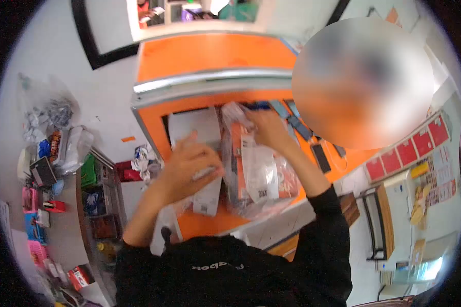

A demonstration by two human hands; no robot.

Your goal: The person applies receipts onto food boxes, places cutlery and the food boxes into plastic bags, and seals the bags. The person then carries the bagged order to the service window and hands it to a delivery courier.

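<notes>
A clear plastic bag [234, 192] lies on the orange counter in front of me, with orange and white printed packaging [261, 174] showing through it. At the bag's far end, my right hand [269, 130] has its fingers closed on the plastic; the fingertips are partly hidden. My left hand [189, 166] hovers just left of the bag, thumb raised and fingers apart, over white sheets or flat packs [194, 125]. A pale patch shows between its fingers, too blurred to make out. A small printed code marks the nearer white piece [206, 202].
Phones [321, 157] and other small devices lie on the orange counter [205, 223] to the right, near a blurred-out area. A raised orange ledge [215, 51] runs along the back. On the left stands a cluttered shelf [66, 204] with bins and boxes.
</notes>
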